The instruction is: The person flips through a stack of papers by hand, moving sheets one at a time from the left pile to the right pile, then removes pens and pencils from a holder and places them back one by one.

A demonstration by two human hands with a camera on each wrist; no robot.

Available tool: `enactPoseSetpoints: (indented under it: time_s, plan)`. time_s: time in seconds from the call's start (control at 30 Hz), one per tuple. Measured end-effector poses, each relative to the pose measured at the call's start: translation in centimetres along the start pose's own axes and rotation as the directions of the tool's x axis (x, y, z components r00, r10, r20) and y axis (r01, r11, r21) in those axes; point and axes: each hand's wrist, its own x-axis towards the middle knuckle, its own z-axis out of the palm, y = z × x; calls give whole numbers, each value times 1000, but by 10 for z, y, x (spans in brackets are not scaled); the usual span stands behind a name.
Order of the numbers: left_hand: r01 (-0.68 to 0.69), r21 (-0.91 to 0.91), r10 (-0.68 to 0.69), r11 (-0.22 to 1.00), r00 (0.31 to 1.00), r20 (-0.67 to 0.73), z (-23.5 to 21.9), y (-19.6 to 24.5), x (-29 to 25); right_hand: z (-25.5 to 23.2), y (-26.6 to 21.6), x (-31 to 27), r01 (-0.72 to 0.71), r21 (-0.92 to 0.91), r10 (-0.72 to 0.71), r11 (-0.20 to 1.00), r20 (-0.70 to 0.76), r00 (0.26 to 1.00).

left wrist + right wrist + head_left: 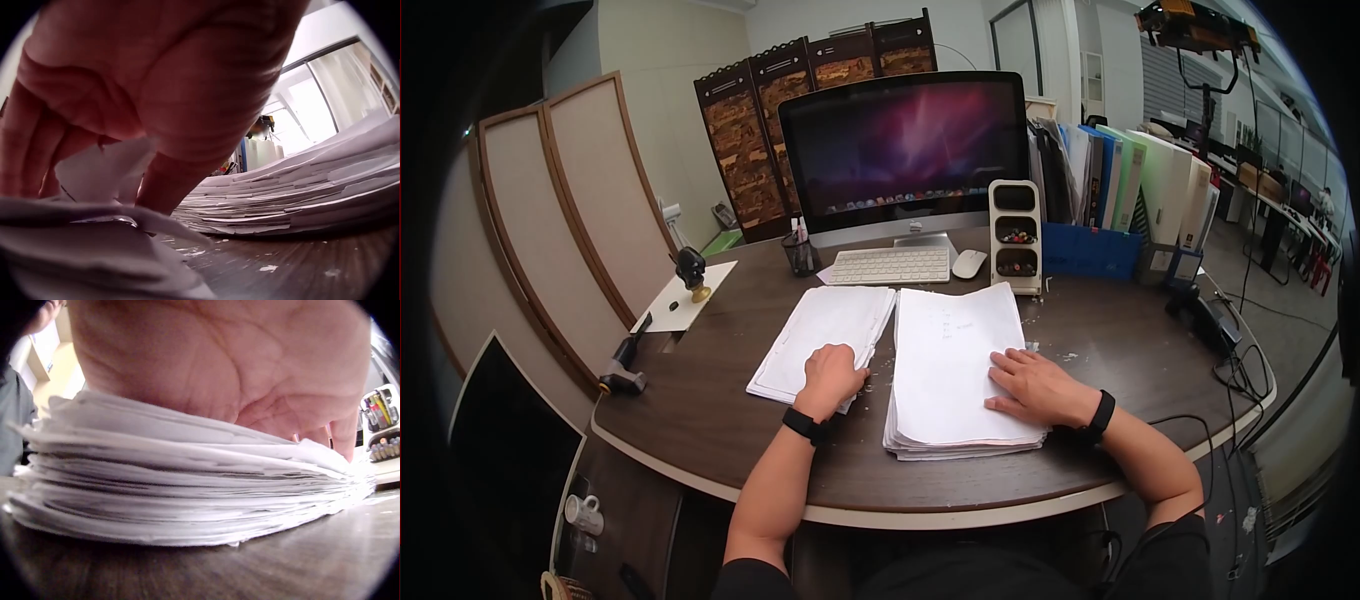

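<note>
Brown desk [845, 475] spreads beneath your arms. Your left grip [830, 380] bends over the left pile [822, 325], pinching a raised sheet [100, 172]; your right grip [1042, 388] rests, fingers apart, on the right side of the neighbouring pile [950, 370]. Beyond both piles sit a keyboard [890, 266], a mouse [970, 263] and a monitor [905, 150].

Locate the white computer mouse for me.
In the head view, the white mouse lies right of centre on the desk, between the keyboard on its left and the upright organizer on its right, beyond the right-hand paper stack.
</note>
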Motion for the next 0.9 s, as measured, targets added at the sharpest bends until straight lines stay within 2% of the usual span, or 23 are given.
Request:
enactPoseSetpoints:
  time_s: [0.17,0.27,0.33,0.37,0.43,0.47,0.5,0.53,0.57,0.63,0.67,0.7,0.77,0.8,0.83,0.9]
  plan:
    - [16,-39,-17,999,1000,-26,1,-8,5,2,1,1,-1,6,1,1000,-3,1000]
    - [-1,-69,-5,998,996,-90,13,-22,16,2,1,0,-5,9,5,1000,5,1000]
    - [78,51,-67,996,981,-184,5,-20,17,2,1,0,-6,13,6,1000,4,1000]
    - [78,51,-67,996,981,-184,-1,-17,17,3,1,0,-7,9,7,1000,8,1000]
    - [-36,-57,6,998,886,-463,-13,-9,16,2,1,0,-11,5,11,1000,8,1000]
    - [-39,-56,8,998,886,-463,-19,-3,14,3,1,0,-11,8,11,1000,5,1000]
    - [-246,-135,88,960,721,-687,-25,6,10,3,1,0,-9,11,9,1000,2,1000]
    - [-455,-152,106,878,493,-864,-29,13,6,3,1,0,-10,11,10,1000,2,1000]
    - [-454,-153,105,878,493,-864,-31,18,4,2,1,0,-7,11,7,1000,5,1000]
    - [-567,-286,20,772,471,-882,-34,25,-2,2,1,0,-3,12,3,1000,11,1000]
    - [-592,-448,-28,670,583,-812,-39,30,-9,3,1,0,-6,12,6,1000,13,1000]
    - [-592,-448,-28,670,583,-812,-35,30,-9,3,1,1,-9,13,8,1000,15,1000]
    - [-544,-736,-119,403,766,-631,-29,30,-6,3,1,0,-4,13,4,1000,2,1000]
    - [-467,-846,-152,257,845,-512,-30,34,-9,3,1,0,1,13,-1,1000,-11,1000]
    - [-467,-846,-151,258,845,-512,-28,36,-9,1,0,0,0,14,0,1000,-11,1000]
    - [-201,-975,-79,99,975,-209,-17,37,-6,-4,-4,1,-34,7,33,999,61,998]
